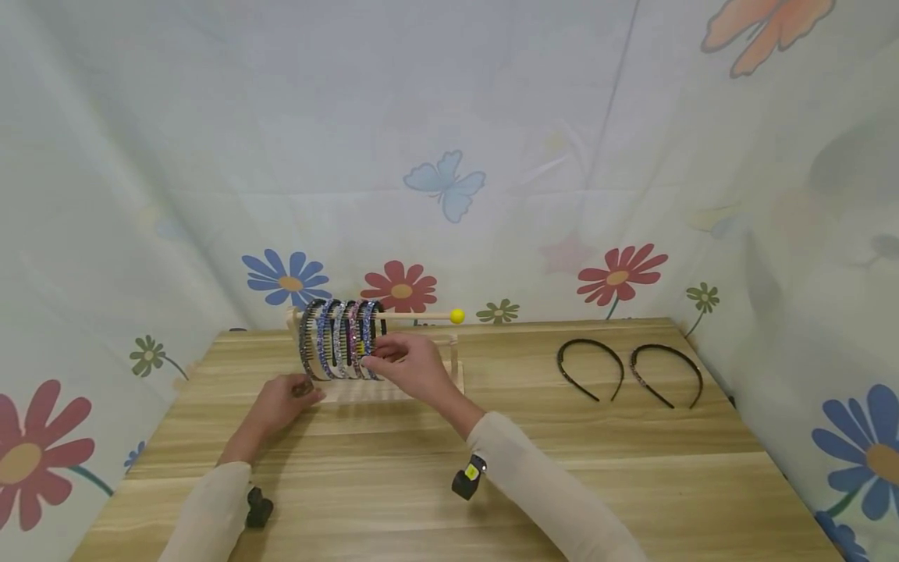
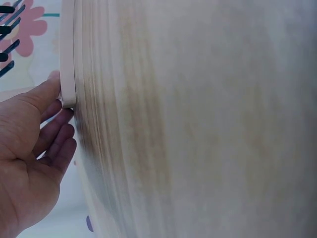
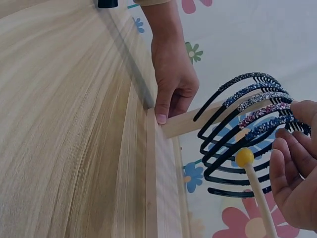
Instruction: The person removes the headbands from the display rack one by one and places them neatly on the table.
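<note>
Several glittery headbands (image 1: 323,336) with comb teeth hang in a row on the rod (image 1: 421,316) of a wooden stand. The front one is a blue glitter headband (image 3: 267,128); beside it hangs a pink and white one (image 3: 262,114). My right hand (image 1: 417,368) pinches the blue headband at its glittered side, though part of the grip is hidden. At the stand's left end, my left hand (image 1: 279,402) holds the corner of the wooden base (image 2: 68,59), thumb on one face and fingers against the other. A yellow ball (image 3: 244,157) caps the rod's free end.
Two dark headbands (image 1: 591,343) (image 1: 667,347) lie side by side on the right of the wood-grain table (image 1: 393,484). A flower-print cloth (image 1: 520,257) encloses the table at the back and sides. Each wrist carries a small black camera (image 1: 465,482).
</note>
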